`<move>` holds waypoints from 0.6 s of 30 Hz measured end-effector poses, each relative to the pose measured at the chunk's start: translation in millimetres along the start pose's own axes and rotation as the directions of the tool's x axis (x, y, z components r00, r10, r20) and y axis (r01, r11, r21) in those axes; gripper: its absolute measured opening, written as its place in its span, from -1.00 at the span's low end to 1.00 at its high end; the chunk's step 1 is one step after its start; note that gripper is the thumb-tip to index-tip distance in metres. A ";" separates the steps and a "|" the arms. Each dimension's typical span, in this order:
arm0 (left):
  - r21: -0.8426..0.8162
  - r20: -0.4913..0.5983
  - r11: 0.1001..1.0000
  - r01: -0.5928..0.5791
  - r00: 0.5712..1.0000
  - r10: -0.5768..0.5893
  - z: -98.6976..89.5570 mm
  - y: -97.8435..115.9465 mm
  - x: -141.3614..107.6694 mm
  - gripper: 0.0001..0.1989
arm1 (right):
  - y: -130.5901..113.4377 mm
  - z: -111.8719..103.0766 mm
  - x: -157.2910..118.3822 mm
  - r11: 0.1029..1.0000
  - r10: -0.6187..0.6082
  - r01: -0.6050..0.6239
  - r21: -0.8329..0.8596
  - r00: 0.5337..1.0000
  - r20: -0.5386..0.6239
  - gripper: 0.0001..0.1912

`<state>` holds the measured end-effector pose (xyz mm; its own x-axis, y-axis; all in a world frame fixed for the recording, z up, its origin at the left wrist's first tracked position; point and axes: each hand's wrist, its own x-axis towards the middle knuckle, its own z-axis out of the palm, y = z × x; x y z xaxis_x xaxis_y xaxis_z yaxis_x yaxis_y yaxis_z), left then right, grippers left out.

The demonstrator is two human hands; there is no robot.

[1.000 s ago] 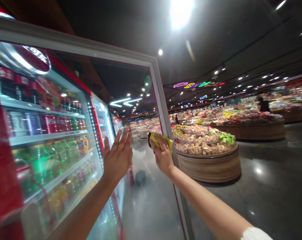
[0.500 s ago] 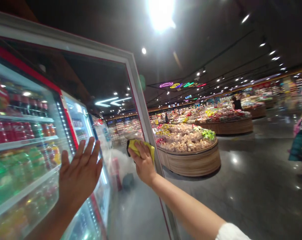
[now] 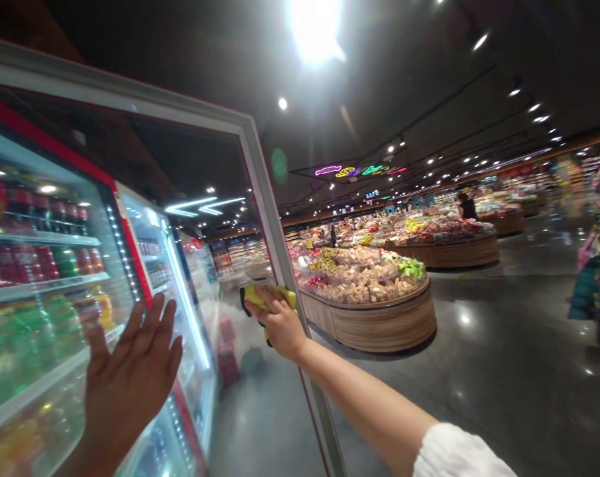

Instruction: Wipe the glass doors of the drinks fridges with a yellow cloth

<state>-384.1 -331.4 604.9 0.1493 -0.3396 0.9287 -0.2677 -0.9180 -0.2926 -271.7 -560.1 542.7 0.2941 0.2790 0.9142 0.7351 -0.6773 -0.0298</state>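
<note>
My right hand (image 3: 282, 328) presses a yellow cloth (image 3: 267, 298) with a dark edge against the glass door (image 3: 277, 411), close to its grey frame. The fingers lie over the cloth, and part of it is hidden beneath them. On the left, my left hand (image 3: 130, 384) is raised with its fingers stretched and spread, its back towards me. It holds nothing. Whether its palm touches the glass I cannot tell. Through the door, a hazy patch shows around the cloth.
Behind the glass stands a red-framed drinks fridge (image 3: 135, 265) with several rows of bottles and cans. Right of the door, a rounded wooden display bin (image 3: 374, 324) is heaped with packaged goods. A person in dark clothing (image 3: 467, 207) is farther back. Hanging goods (image 3: 585, 291) line the right edge.
My left hand has moved left and down, fingers still spread. My right hand and the cloth appear slightly farther left, as does the door frame with the shifted view.
</note>
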 end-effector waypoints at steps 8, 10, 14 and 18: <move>0.181 0.047 0.983 -0.027 0.999 0.019 -23.2 -20.8 -21.0 -0.27 | -38.9 32.0 13.1 0.999 -0.028 0.033 0.030 0.987 -0.156 -0.40; 0.221 0.078 0.975 -0.030 0.997 0.014 -32.0 -27.2 -31.1 -0.26 | -35.9 35.5 -6.7 0.989 -0.145 0.147 0.006 0.982 -0.121 -0.43; 0.256 0.122 0.966 -0.016 0.992 -0.016 -52.3 -41.9 -48.9 -0.26 | -25.6 37.1 1.8 0.998 0.019 -0.037 -0.058 0.956 -0.292 -0.44; 0.308 0.131 0.951 0.015 0.990 -0.058 -66.4 -53.3 -57.4 -0.25 | -63.2 47.0 44.6 0.999 0.030 -0.044 -0.029 0.929 -0.368 -0.46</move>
<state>-441.6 -249.4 582.4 0.2880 -0.3096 0.9062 0.0409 -0.9415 -0.3346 -276.3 -472.9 566.4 0.0710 -0.0116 0.9974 0.7036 -0.7082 -0.0583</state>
